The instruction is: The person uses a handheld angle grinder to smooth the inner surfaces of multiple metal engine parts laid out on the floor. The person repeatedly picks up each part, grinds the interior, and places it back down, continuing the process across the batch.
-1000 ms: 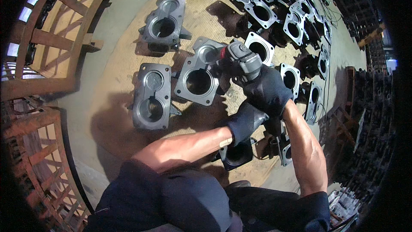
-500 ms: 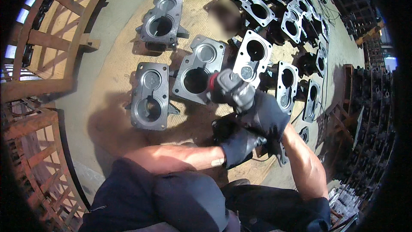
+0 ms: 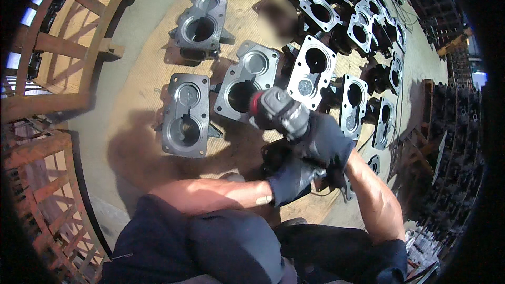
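My right hand (image 3: 327, 139), in a dark work glove, is wrapped round a black and grey power tool (image 3: 281, 113) with a red band. The tool's working end is hidden beneath my hand. My left hand (image 3: 291, 181), also gloved, is closed just below it. Beside its fingers is a dark part (image 3: 273, 156), mostly covered by the tool and gloves; exactly what the left fingers hold cannot be made out. Just beyond the tool lies a grey metal casting (image 3: 256, 63) with a large round bore. Another casting (image 3: 185, 115) lies to the left.
Several more machined castings (image 3: 314, 71) lie in rows to the right and far side on a tan sheet (image 3: 152, 63). Rusty crate frames (image 3: 58, 102) stand at the left. Dark stacked parts (image 3: 456, 137) line the right. My knees (image 3: 231, 244) are close below my hands.
The tool has shifted slightly up and to the left, with its body turned a little. Both hands keep nearly the same place. The whole view has moved slightly.
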The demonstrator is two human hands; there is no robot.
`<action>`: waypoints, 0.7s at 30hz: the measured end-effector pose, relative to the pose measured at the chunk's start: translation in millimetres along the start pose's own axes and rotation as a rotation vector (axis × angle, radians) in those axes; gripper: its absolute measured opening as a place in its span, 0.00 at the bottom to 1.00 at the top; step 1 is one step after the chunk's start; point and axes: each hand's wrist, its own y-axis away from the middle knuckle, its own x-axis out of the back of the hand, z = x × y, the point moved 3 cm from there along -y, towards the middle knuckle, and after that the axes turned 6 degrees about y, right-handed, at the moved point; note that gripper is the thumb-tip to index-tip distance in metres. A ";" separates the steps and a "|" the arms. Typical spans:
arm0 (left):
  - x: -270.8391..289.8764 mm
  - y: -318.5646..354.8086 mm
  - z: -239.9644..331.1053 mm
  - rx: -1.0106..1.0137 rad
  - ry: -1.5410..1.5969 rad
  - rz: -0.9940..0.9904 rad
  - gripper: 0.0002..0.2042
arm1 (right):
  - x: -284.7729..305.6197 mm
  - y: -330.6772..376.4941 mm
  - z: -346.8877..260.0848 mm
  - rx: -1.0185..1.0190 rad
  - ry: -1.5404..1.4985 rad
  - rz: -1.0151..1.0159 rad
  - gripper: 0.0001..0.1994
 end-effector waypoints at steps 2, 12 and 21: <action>17.4 -37.9 -4.1 -0.318 -0.551 -0.043 0.12 | 17.2 -15.2 -6.2 0.004 0.096 0.061 0.21; -10.2 -15.7 -21.8 -0.568 -0.599 0.039 0.12 | 8.7 6.3 5.2 0.069 0.207 0.052 0.26; -7.3 -69.3 66.7 -0.314 -0.653 0.057 0.16 | 63.2 -60.4 6.8 0.038 0.115 0.169 0.20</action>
